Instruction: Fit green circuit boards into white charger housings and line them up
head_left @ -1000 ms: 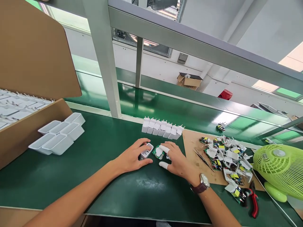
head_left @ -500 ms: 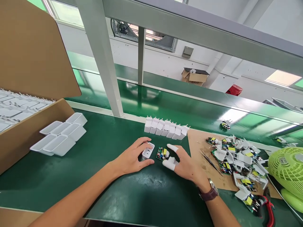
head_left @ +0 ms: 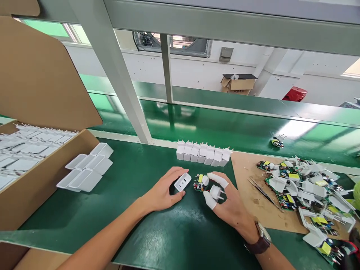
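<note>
My left hand [head_left: 164,190] is curled round a small white charger housing [head_left: 182,182], whose slotted port face is turned up toward me. Thumb below and fingers above, it keeps the housing just over the green bench. Close by on the right, my right hand [head_left: 229,200] wears white finger cots on thumb and forefinger. Those two pinch a circuit board [head_left: 199,182] with a yellow part and several small components. A white plug piece with metal pins [head_left: 216,192], at the board's palm end, points toward the palm. Board and housing are a short gap apart.
Behind my hands stands a row of white chargers [head_left: 202,153]. Open white shells [head_left: 87,176] sit at left beside a cardboard box [head_left: 62,161] of white parts. On the right, brown board [head_left: 247,198] carries tweezers [head_left: 266,195] and a heap of circuit boards [head_left: 306,191].
My left hand has tipped the housing so its port face turns toward me. My right hand has rolled, and the plug piece now shows in its grip. The view has shifted.
</note>
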Tool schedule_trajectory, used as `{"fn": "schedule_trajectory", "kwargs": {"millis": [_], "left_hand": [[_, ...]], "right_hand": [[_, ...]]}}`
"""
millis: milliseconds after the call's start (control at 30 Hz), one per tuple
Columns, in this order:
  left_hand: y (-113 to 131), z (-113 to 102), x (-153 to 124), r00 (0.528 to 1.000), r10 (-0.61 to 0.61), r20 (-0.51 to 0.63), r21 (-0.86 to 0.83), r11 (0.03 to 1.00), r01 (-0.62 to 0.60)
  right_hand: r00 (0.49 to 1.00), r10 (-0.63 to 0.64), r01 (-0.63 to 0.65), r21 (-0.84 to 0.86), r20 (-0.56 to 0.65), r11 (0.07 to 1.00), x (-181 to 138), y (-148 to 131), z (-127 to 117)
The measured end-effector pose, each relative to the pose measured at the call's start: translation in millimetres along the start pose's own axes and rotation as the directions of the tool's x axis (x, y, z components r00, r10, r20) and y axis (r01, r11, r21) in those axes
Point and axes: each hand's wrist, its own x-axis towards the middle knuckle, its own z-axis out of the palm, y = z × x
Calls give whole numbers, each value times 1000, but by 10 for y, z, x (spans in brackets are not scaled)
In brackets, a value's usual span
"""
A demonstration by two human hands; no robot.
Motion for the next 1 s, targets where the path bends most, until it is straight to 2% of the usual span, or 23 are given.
{"fn": "schedule_trajectory", "kwargs": {"millis": [100, 200, 267, 367, 433, 500, 567, 700, 833, 1000], "left_hand": [[-9, -31, 6, 998, 66, -17, -21, 998, -67], [-58, -99, 1, 988, 66, -136, 36, 997, -62], [-82, -131, -6, 981, 50, -185, 12, 999, -49], [-80, -108, -13, 997, 17, -74, -24, 1000, -19], [-65, -48, -13, 999, -42, -2, 34, 999, 42], [-63, 26, -14, 994, -111, -6, 78, 991, 111], [-82, 91, -18, 991, -124, -53, 77, 989, 128], [-139, 161, -34, 991, 36, -128, 102, 995, -23], [-125, 175, -39, 976, 175, -127, 147, 977, -156], [-78, 165, -32, 964, 228, -139, 173, 964, -203]], "right_hand": [[997, -67, 67, -23, -23, 998, -4, -35, 9], [996, -84, 83, -54, -16, 995, -13, 0, 30], [997, -73, 72, -78, -2, 994, -19, 47, 39], [998, -42, 48, -136, 47, 989, -19, 121, 38], [997, -18, 32, -187, 76, 982, -16, 151, 27], [998, 1, 14, -210, 69, 978, -14, 147, 11], [1000, -1, 2, -179, 4, 984, -18, 107, -3], [983, -139, 133, -55, -122, 990, -58, -6, 10], [961, -266, 267, 8, -70, 964, -110, -51, 89], [953, -301, 301, -18, -37, 954, -121, -52, 157]]}}
